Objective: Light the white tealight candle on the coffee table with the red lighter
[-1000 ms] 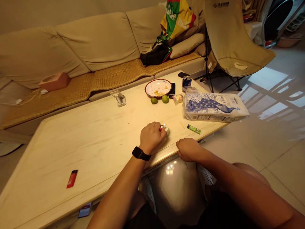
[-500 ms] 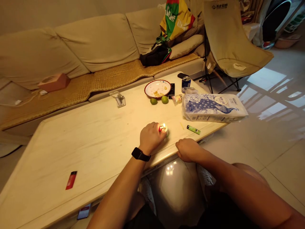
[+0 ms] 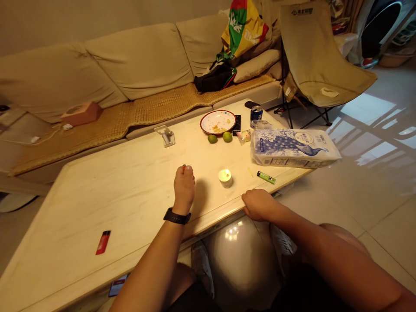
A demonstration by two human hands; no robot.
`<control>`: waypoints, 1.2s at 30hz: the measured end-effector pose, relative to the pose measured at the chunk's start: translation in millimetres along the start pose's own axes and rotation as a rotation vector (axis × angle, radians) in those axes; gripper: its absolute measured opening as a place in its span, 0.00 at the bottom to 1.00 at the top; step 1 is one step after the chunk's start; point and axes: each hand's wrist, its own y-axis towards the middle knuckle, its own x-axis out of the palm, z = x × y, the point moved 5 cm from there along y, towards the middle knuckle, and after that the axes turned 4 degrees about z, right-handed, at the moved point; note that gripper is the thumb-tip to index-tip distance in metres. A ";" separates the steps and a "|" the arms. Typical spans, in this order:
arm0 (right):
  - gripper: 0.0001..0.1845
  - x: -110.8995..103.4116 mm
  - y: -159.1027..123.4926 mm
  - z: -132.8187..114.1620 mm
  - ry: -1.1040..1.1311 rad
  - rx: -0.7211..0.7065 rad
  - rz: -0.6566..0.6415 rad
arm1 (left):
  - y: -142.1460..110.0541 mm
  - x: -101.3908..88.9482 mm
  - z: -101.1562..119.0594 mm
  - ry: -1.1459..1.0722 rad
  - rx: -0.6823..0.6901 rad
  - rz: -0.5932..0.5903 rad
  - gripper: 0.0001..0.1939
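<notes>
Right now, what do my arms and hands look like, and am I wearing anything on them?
Your left hand and right hand wear no gloves, and no sleeves show on your left forearm or right forearm. A black watch strap circles your left wrist; its face is out of sight. Your right wrist shows nothing worn.

Left hand (image 3: pixel 183 189) now well apart from the small white candle (image 3: pixel 225 178), no longer over it

The table (image 3: pixel 123 195) looks like smooth, faintly glossy stone — the can (image 3: pixel 256 116) is shiny metal, the lighter (image 3: pixel 103 242) glossy plastic, the sofa (image 3: pixel 136 65) matt cloth.
</notes>
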 end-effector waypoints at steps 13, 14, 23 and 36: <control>0.18 5.4 1.3 1.9 -0.012 -0.002 -0.010 | 5.2 -27.5 3.2 -0.309 -0.114 0.129 0.28; 0.18 5.4 1.2 2.0 -0.013 -0.002 -0.007 | 5.2 -27.5 3.3 -0.314 -0.115 0.129 0.28; 0.17 4.1 0.9 1.8 -0.028 -0.013 0.018 | 4.7 -26.5 2.7 -0.269 -0.100 0.111 0.25; 0.17 2.6 0.3 1.6 -0.017 -0.001 -0.020 | 4.9 -32.0 4.3 -0.336 -0.107 0.142 0.27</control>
